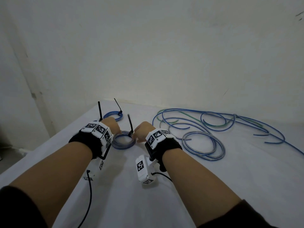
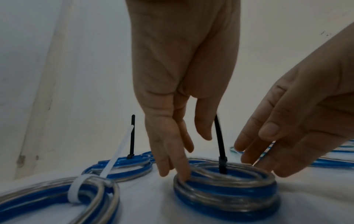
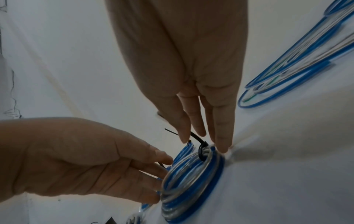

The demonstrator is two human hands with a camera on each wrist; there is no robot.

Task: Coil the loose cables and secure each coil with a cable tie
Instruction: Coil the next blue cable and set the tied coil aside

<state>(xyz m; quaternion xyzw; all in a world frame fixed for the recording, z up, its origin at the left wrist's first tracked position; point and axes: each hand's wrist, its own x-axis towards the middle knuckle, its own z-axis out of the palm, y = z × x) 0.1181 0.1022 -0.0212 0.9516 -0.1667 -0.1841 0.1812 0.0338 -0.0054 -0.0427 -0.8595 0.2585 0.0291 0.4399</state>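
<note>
Both hands' straight fingers (image 2: pixel 182 171) touch tied coil (image 2: pixel 226 189).

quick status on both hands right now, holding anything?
Left hand: open, straight fingers touching the tied coil's rim, gripping nothing.
Right hand: open, fingers straight beside the black cable tie, gripping nothing.

Black wrist wraps (image 1: pixel 85 142) carry white marker-printed blocks (image 1: pixel 98 129) — thin dark cables (image 1: pixel 89 195) trailing — with dark short sleeves (image 1: pixel 19 209).
</note>
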